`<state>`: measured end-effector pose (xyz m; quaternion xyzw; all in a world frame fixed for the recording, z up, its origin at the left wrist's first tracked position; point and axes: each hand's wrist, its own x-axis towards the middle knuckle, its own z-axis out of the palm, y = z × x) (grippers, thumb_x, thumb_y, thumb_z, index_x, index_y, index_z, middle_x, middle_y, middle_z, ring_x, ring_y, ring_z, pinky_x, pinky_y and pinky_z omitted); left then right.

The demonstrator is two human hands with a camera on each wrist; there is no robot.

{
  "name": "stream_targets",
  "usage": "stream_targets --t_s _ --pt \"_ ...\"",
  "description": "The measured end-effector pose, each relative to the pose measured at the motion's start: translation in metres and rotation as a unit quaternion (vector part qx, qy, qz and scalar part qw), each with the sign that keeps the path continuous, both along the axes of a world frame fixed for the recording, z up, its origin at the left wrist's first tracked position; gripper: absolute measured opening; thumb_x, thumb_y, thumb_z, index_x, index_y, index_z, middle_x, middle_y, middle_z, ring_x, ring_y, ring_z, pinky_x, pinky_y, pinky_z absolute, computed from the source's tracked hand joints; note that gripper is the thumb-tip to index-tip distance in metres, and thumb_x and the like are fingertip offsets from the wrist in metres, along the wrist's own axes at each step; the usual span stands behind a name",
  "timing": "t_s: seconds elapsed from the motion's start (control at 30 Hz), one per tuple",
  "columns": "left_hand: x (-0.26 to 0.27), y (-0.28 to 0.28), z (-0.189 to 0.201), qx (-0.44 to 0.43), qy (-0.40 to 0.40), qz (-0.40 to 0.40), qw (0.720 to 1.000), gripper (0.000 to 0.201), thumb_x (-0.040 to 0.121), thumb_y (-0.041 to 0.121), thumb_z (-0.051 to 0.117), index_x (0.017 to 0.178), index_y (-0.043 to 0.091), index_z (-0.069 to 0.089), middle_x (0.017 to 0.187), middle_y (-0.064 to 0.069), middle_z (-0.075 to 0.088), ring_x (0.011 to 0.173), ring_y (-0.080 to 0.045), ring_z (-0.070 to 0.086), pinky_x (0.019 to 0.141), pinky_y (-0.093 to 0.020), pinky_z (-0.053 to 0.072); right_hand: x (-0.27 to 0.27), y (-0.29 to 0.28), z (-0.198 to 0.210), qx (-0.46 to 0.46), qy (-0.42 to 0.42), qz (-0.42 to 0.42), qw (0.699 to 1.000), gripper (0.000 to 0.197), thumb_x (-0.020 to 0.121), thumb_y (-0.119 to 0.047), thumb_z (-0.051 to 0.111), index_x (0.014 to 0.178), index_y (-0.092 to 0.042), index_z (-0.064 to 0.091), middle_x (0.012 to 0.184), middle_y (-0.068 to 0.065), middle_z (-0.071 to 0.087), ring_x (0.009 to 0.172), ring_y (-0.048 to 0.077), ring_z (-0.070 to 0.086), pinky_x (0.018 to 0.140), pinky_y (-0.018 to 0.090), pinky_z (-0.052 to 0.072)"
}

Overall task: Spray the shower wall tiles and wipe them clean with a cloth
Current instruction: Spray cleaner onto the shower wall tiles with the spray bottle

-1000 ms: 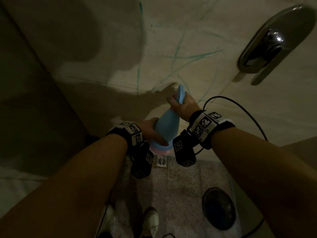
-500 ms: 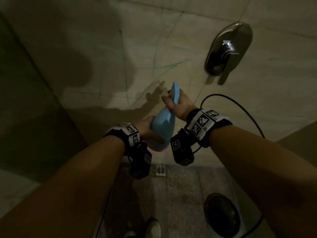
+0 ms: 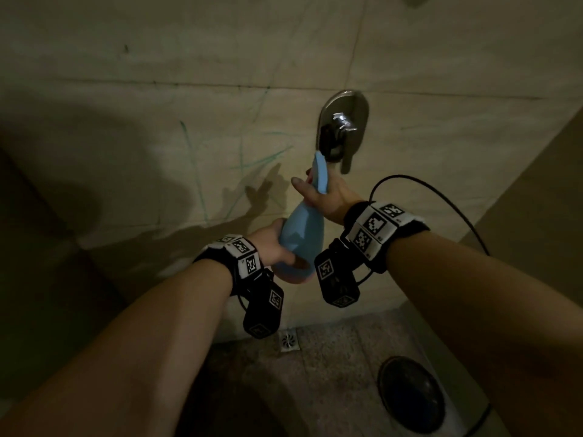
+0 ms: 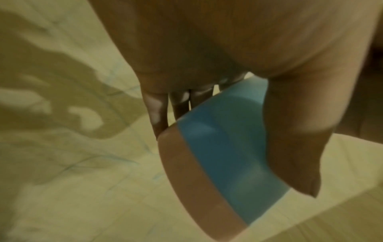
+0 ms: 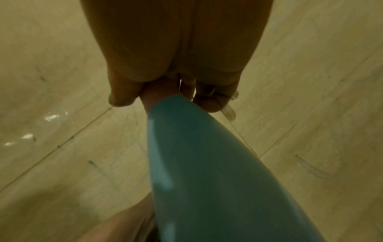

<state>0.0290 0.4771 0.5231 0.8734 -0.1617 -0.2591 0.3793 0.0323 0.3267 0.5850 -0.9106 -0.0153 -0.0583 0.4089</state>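
A light blue spray bottle (image 3: 301, 234) is held in both hands, its head pointing at the beige wall tiles (image 3: 189, 152). My left hand (image 3: 277, 247) cups the wide base, thumb across the front; in the left wrist view the base (image 4: 223, 139) sits between thumb and fingers. My right hand (image 3: 318, 193) grips the neck and spray head, fingers round the trigger side; the right wrist view shows the bottle (image 5: 207, 172) running down from that grip. Green scribble marks (image 3: 249, 159) cross the tiles left of the bottle. No cloth is in view.
A chrome shower mixer handle (image 3: 342, 127) is on the wall just above the bottle's head. Below lie a speckled floor, a small square drain (image 3: 288, 339) and a dark round object (image 3: 410, 392). A black cable (image 3: 441, 197) loops from my right wrist. A dark wall stands left.
The view has tilted up and left, so the mixer handle now sits centre. Both hands have raised the bottle slightly toward the handle, keeping the same grips.
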Motion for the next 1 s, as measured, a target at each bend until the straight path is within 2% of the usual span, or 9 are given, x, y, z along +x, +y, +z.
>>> stream_targets --t_s 0.17,0.3,0.4,0.5,0.6,0.7,0.77,0.93,1.0 --pt "-0.002 -0.037 0.027 0.007 -0.037 -0.03 0.999 0.071 0.078 0.008 0.068 0.138 0.012 0.03 0.116 -0.004 0.051 0.1 -0.02 0.05 0.074 -0.028 0.04 -0.013 -0.034 0.026 -0.007 -0.033 -0.014 0.999 0.037 0.09 -0.042 0.056 0.086 -0.006 0.05 0.076 0.01 0.053 0.07 0.023 0.051 0.064 0.032 0.041" --pt "-0.007 -0.078 0.046 -0.021 -0.052 -0.028 0.998 0.074 0.074 0.01 0.075 0.136 0.009 0.034 0.125 -0.009 0.053 0.114 -0.025 0.052 0.088 -0.034 0.045 -0.021 -0.072 0.048 -0.007 -0.047 -0.005 0.999 0.027 0.091 -0.038 0.057 0.086 -0.011 0.055 0.073 -0.001 0.053 0.067 0.014 0.053 0.058 0.018 0.04" --pt "-0.011 -0.112 0.059 -0.043 -0.05 -0.024 0.998 0.077 0.072 0.01 0.078 0.136 0.008 0.036 0.128 -0.008 0.053 0.119 -0.024 0.05 0.1 -0.04 0.042 -0.032 -0.102 0.067 -0.006 -0.058 0.002 0.998 0.026 0.093 -0.034 0.056 0.073 -0.018 0.049 0.067 -0.006 0.05 0.06 0.006 0.049 0.052 0.014 0.038" --pt "-0.013 -0.148 0.07 -0.048 -0.077 -0.023 0.996 0.065 0.073 0.009 0.077 0.129 0.009 0.043 0.12 -0.005 0.056 0.112 -0.021 0.053 0.092 -0.034 0.044 -0.037 -0.137 0.081 -0.002 -0.066 0.0 0.998 0.034 0.092 -0.036 0.056 0.094 -0.002 0.054 0.081 0.01 0.055 0.074 0.021 0.052 0.054 0.023 0.035" --pt "-0.012 -0.181 0.08 -0.044 -0.092 -0.017 0.995 0.067 0.073 0.017 0.078 0.127 0.013 0.04 0.113 -0.001 0.053 0.105 -0.019 0.052 0.084 -0.03 0.043 -0.034 -0.173 0.087 0.008 -0.078 0.007 0.997 0.038 0.089 -0.04 0.059 0.092 -0.003 0.05 0.104 0.022 0.059 0.093 0.033 0.057 0.063 0.029 0.036" --pt "-0.011 -0.211 0.09 -0.045 -0.082 -0.003 0.996 0.071 0.075 0.013 0.074 0.134 0.011 0.034 0.115 -0.002 0.052 0.103 -0.018 0.051 0.081 -0.03 0.043 -0.03 -0.206 0.091 0.025 -0.06 0.003 0.998 0.044 0.085 -0.045 0.062 0.102 -0.009 0.045 0.096 0.008 0.054 0.084 0.021 0.052 0.068 0.029 0.038" --pt "-0.011 -0.228 0.094 -0.066 -0.069 0.012 0.995 0.075 0.075 0.01 0.074 0.137 0.011 0.032 0.114 -0.001 0.052 0.106 -0.019 0.052 0.087 -0.033 0.046 -0.025 -0.224 0.095 0.021 -0.054 0.01 0.998 0.048 0.084 -0.047 0.063 0.108 -0.011 0.043 0.095 0.004 0.05 0.084 0.019 0.05 0.064 0.027 0.038" --pt "-0.004 -0.252 0.107 -0.092 -0.07 0.048 0.992 0.084 0.075 0.016 0.077 0.142 0.015 0.027 0.127 -0.003 0.051 0.107 -0.017 0.049 0.087 -0.028 0.041 -0.002 -0.245 0.111 -0.006 -0.067 0.047 0.997 0.041 0.086 -0.045 0.062 0.099 -0.011 0.043 0.08 0.0 0.047 0.071 0.016 0.048 0.056 0.023 0.035" --pt "0.003 -0.255 0.115 -0.097 -0.078 0.049 0.991 0.098 0.064 0.031 0.084 0.142 0.018 0.027 0.131 -0.002 0.051 0.112 -0.017 0.05 0.094 -0.031 0.043 0.011 -0.246 0.117 -0.013 -0.077 0.054 0.995 0.039 0.087 -0.045 0.061 0.095 -0.011 0.043 0.076 -0.001 0.046 0.066 0.011 0.046 0.054 0.022 0.034"
